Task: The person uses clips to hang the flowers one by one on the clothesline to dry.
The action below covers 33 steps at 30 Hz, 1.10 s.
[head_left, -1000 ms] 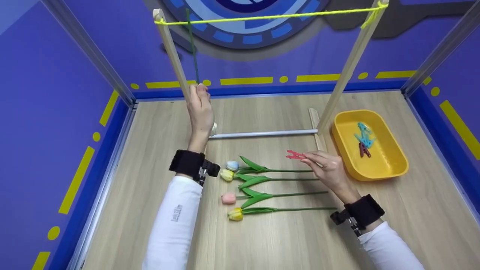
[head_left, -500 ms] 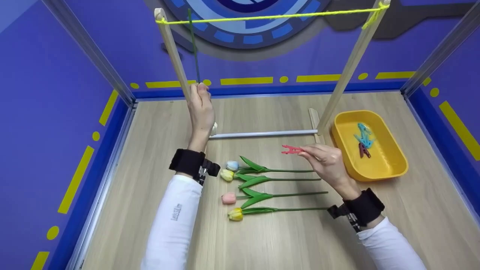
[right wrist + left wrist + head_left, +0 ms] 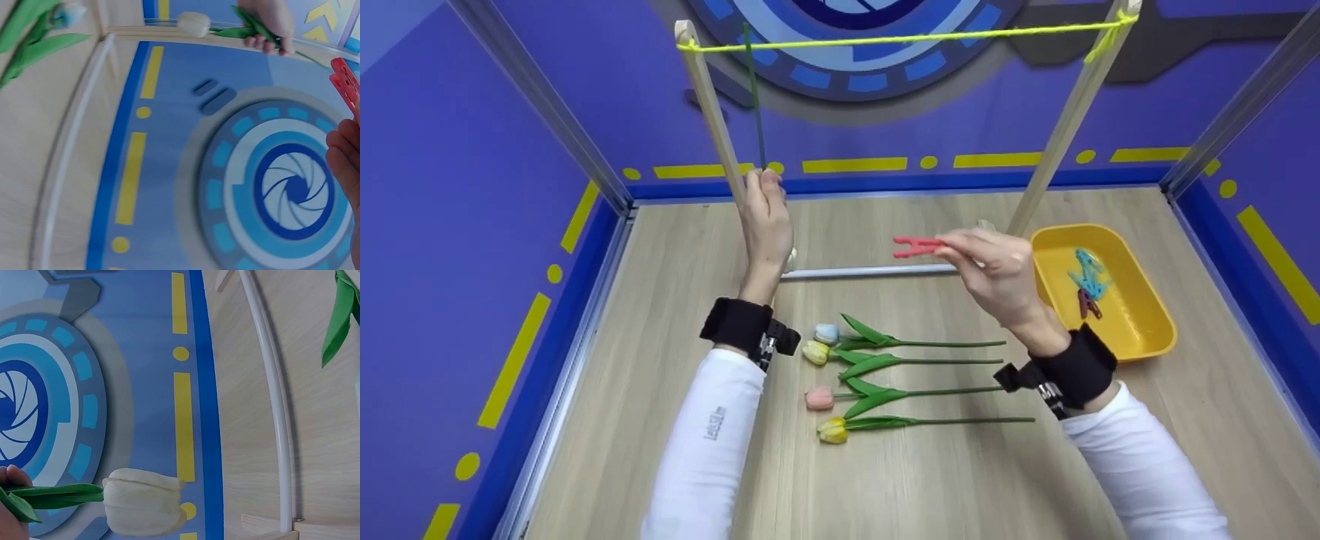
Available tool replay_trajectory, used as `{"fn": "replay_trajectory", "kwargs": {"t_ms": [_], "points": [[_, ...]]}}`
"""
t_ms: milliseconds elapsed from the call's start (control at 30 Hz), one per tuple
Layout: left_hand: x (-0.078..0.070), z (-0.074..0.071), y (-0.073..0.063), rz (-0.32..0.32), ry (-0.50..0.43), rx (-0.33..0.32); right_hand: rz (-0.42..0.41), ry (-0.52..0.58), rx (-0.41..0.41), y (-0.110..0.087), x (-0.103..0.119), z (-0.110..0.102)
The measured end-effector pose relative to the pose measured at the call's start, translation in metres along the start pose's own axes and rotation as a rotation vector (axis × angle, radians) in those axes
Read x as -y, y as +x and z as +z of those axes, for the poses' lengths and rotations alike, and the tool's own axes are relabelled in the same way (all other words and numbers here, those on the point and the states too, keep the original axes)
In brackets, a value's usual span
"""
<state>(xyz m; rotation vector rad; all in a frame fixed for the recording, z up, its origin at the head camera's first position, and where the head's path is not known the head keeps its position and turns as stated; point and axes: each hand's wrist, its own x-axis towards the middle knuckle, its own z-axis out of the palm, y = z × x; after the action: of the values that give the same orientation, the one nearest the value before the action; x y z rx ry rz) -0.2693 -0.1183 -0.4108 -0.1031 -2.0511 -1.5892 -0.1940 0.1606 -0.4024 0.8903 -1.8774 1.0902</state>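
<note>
My left hand (image 3: 766,217) grips a white tulip (image 3: 143,502) by its stem and leaves, beside the left wooden post. The tulip hangs head down, and its green stem (image 3: 755,97) rises past the yellow string (image 3: 900,38); whether they touch I cannot tell. In the head view the bloom is mostly hidden behind that hand. Between thumb and fingers of my right hand (image 3: 997,274) is a red clothespin (image 3: 916,247), its prongs spread and pointing left. It is above the white rod (image 3: 870,271), to the right of the left hand.
Several tulips lie in a row on the table, including a pink tulip (image 3: 819,398) and a yellow tulip (image 3: 832,430). A yellow basin (image 3: 1140,330) at right holds blue clothespins (image 3: 1087,274) and a dark red clothespin (image 3: 1088,304). Wooden posts (image 3: 1072,120) carry the string.
My right hand has moved forward and to the left with the red clothespin, away from the tulips' stems. My left hand has stayed nearly still with the white tulip.
</note>
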Motion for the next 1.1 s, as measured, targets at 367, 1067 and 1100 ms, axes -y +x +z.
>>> {"fn": "replay_trajectory", "kwargs": {"t_ms": [367,1067,1100], "points": [[0.000,-0.001,0.005,0.008,0.016,-0.018,0.023,-0.025,-0.094,0.082,0.012,0.001],[-0.005,-0.006,0.008,-0.008,0.041,-0.025,0.139,-0.080,0.027,0.189,0.031,0.028],[-0.005,-0.006,0.008,-0.008,0.040,-0.025,0.143,-0.097,0.039,0.192,0.031,0.032]]}}
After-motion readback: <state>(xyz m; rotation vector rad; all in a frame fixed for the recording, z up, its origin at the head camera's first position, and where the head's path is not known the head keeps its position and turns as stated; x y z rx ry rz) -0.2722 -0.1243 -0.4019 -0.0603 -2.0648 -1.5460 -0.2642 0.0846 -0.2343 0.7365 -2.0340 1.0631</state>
